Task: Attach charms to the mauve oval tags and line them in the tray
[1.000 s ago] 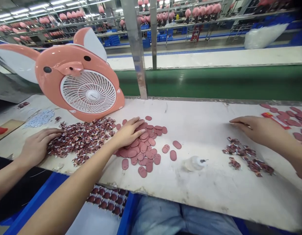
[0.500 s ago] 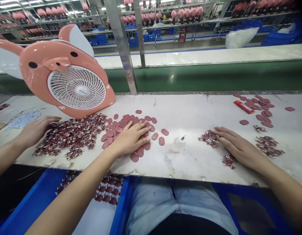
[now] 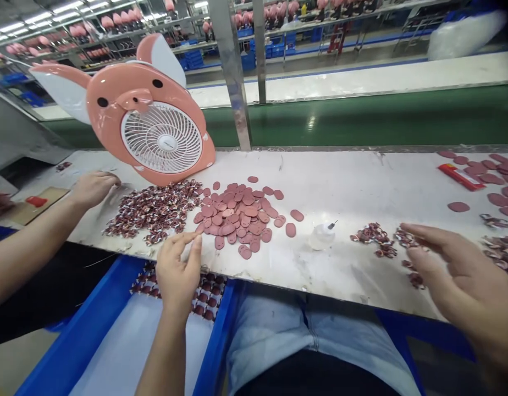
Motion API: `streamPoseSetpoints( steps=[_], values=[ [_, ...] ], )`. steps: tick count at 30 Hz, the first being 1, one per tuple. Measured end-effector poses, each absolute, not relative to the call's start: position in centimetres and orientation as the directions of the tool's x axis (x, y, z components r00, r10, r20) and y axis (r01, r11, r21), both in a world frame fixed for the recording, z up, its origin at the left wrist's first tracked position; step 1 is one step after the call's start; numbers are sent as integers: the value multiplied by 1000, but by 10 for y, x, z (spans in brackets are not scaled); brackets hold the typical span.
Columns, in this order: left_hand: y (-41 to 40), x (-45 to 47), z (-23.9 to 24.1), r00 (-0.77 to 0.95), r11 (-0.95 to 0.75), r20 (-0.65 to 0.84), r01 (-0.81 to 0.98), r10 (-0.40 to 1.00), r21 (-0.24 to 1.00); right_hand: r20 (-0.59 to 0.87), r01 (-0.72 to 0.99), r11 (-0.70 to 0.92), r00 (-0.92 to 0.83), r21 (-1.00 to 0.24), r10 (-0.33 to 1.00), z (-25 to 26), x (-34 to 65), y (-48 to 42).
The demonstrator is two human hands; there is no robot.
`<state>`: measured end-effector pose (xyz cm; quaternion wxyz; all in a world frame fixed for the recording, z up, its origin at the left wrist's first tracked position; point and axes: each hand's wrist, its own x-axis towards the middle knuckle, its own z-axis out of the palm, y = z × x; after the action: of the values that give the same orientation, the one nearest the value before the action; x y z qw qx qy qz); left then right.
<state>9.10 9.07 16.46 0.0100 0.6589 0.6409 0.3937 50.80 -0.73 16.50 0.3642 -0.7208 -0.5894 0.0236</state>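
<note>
My left hand (image 3: 177, 269) hovers at the near edge of the white bench (image 3: 353, 187), thumb and forefinger pinched together; what they hold is too small to make out. Just beyond it lies a pile of pink oval pieces (image 3: 237, 214). My right hand (image 3: 456, 269) floats over the bench on the right with fingers spread and empty, beside a small heap of dark red scraps (image 3: 373, 236). A small clear glue bottle (image 3: 322, 236) lies on its side between my hands.
A pink pig-shaped fan (image 3: 155, 126) leans at the back left. A larger heap of dark red scraps (image 3: 155, 209) lies before it, with a co-worker's hand (image 3: 93, 187) at its left. A blue tray (image 3: 114, 330) holds rows of pink pieces (image 3: 204, 291). A green conveyor (image 3: 361, 115) runs behind.
My left hand has lifted off the pink pile and pulled back to the bench edge in a pinch. My right hand has risen off the scraps and spread.
</note>
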Motion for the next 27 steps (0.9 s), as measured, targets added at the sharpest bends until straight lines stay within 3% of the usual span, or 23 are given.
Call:
streamPoseSetpoints(
  steps=[3, 6, 11, 14, 17, 19, 22, 24, 27],
  values=[
    [76, 94, 156, -180, -27, 408, 891, 895, 453, 209, 752, -69, 268, -656, 940, 161, 467, 2],
    [77, 111, 160, -234, 99, 284, 902, 930, 420, 147, 705, -56, 224, -707, 963, 151, 433, 23],
    [91, 116, 174, -210, 89, 159, 828, 965, 554, 138, 602, -28, 228, -798, 964, 145, 415, 47],
    [86, 114, 178, -193, 79, 97, 735, 976, 673, 153, 443, 32, 239, -896, 959, 147, 412, 40],
    [58, 135, 179, -225, 81, 43, 512, 974, 855, 130, 196, 91, 196, -976, 972, 153, 397, 19],
    [31, 161, 179, -217, 106, -85, 87, 972, 991, 75, 39, 72, 105, -997, 992, 158, 382, 4],
    [-3, 197, 176, -70, 230, -263, -310, 962, 922, 9, -129, 7, -15, -992, 1000, 166, 364, -11],
    [-15, 208, 173, 44, 292, -301, -403, 953, 867, -28, -213, -41, -64, -976, 998, 170, 358, -17],
    [-16, 210, 166, 265, 297, -196, -425, 944, 855, -85, -302, -126, -145, -945, 986, 170, 356, -23]
  ],
)
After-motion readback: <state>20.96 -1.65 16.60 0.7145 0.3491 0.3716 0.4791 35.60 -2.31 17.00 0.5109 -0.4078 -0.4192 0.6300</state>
